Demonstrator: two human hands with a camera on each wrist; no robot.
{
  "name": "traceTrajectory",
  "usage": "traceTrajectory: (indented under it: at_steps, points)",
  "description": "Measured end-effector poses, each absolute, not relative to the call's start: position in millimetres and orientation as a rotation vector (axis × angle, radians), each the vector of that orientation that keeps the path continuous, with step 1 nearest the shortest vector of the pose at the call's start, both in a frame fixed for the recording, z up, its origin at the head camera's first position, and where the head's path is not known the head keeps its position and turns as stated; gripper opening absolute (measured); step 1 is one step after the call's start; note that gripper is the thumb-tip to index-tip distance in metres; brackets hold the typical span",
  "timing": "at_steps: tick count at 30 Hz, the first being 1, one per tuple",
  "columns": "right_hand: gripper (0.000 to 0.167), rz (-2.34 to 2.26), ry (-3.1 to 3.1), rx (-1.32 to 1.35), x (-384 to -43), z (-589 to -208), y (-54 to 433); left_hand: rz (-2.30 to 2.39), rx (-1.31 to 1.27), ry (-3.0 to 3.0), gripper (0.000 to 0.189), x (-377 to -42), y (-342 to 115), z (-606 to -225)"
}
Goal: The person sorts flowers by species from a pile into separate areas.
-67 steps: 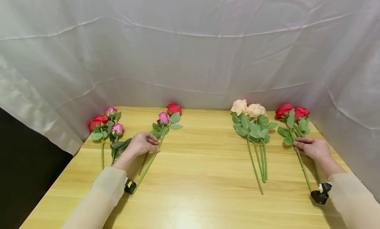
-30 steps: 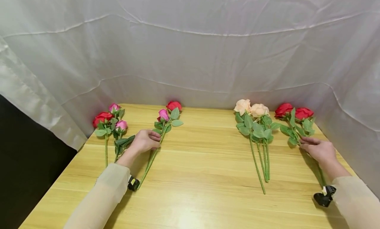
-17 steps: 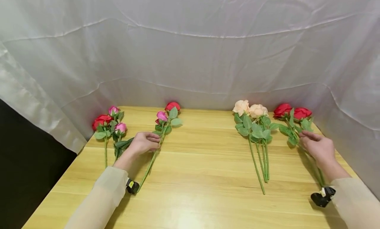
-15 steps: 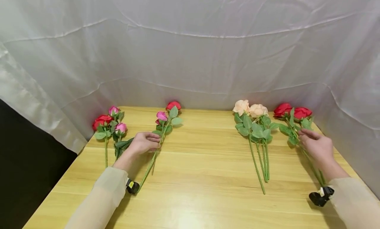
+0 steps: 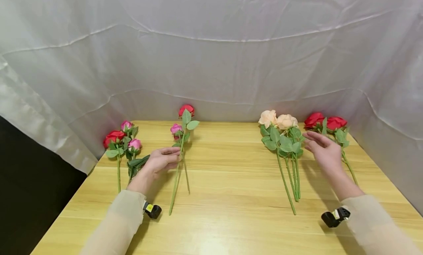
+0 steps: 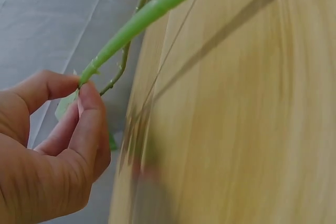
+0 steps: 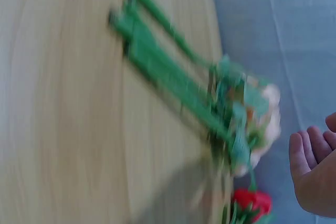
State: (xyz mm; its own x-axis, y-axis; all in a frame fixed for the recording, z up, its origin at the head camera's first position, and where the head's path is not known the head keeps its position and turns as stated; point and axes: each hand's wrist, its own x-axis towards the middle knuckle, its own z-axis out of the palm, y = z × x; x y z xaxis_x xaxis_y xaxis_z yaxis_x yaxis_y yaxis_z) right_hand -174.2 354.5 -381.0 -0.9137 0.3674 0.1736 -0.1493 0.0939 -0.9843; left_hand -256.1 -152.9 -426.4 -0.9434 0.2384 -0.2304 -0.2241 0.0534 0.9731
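In the head view my left hand [image 5: 163, 161] pinches the green stem of a rose between thumb and fingertips. Closer up, the left wrist view shows the pinched rose stem [image 6: 152, 11] with a thinner, thorny stem [image 6: 122, 61] behind it; whether that one is held too I cannot tell. Above this hand are a red rose [image 5: 186, 110] and a pink rose [image 5: 176, 129]. My right hand [image 5: 325, 152] is over the table between the peach roses [image 5: 286, 121] and the red roses [image 5: 336, 123], its fingers loosely extended and holding nothing.
Red and pink roses [image 5: 114, 137] lie at the table's left edge, beside my left forearm. The wooden table [image 5: 231, 189] reaches back to a grey cloth [image 5: 218, 64], which hangs behind it and at the right. A dark area borders the table's left edge.
My right hand has left the red roses' stems and moved left toward the peach roses. In my left hand the stem has swung more upright, its lower end shifting right and the red bloom left.
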Motion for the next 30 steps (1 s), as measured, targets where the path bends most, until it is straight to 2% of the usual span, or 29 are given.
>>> traceTrajectory:
  at_steps: [10, 21, 30]
  points:
    - [0.040, 1.966, -2.016, -0.079, -180, -378, 275, 2.161, -0.075, 1.886, 0.057, -252, -130, -423]
    - [0.040, 2.126, -2.115, 0.048, -188, -396, 192, 2.335, -0.115, 1.740, 0.056, -250, -102, -419]
    - [0.041, 2.295, -2.207, 0.133, -185, -412, 144, 2.389, -0.103, 1.673, 0.054, -247, -90, -413]
